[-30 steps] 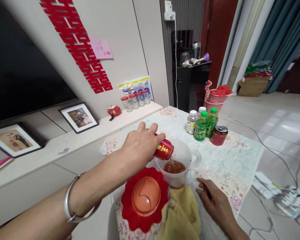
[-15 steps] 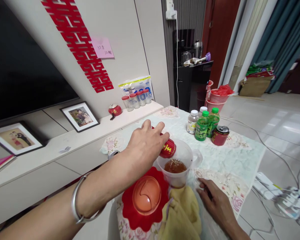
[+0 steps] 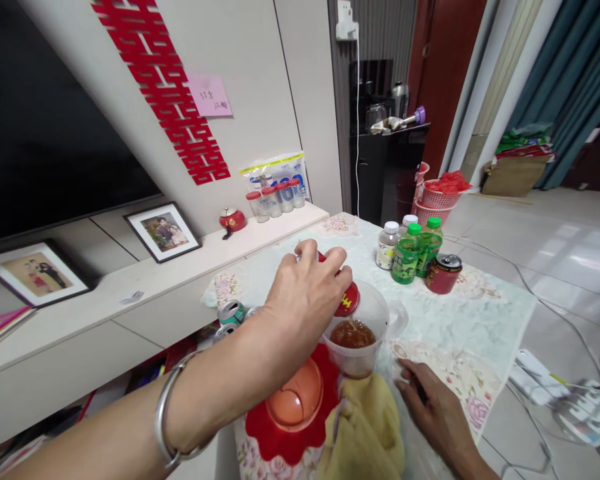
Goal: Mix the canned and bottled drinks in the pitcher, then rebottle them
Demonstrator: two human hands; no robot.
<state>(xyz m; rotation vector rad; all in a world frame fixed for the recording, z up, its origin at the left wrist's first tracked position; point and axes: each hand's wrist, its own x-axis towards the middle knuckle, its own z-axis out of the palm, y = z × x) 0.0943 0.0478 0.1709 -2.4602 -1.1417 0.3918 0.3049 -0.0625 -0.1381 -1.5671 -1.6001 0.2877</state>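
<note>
My left hand (image 3: 310,293) is wrapped round a red drink can (image 3: 349,300), tipped over a clear plastic measuring jug (image 3: 387,319). A thin stream runs from the can into brown, foamy liquid (image 3: 353,334) in the jug. Beside the jug, my right hand (image 3: 430,397) rests low over the tablecloth, fingers loosely bent and a gap showing by the thumb; nothing is visible in it. In front of the jug lies a yellow cloth (image 3: 367,427). A clear round dish (image 3: 296,400) sits on a scalloped red mat (image 3: 280,443), partly covered by my left forearm.
Green-capped bottles (image 3: 407,257), a white-capped bottle (image 3: 387,247) and another red can (image 3: 444,273) stand at the table's back right. Opened cans (image 3: 231,312) are beyond my left forearm. Jars (image 3: 275,200) and picture frames (image 3: 163,232) line the cabinet. Cables and power strips (image 3: 537,378) lie on the floor.
My left hand has moved slightly right with the can, which is tipped more steeply over the jug. The opened cans behind my forearm show more. My right hand stays in place.
</note>
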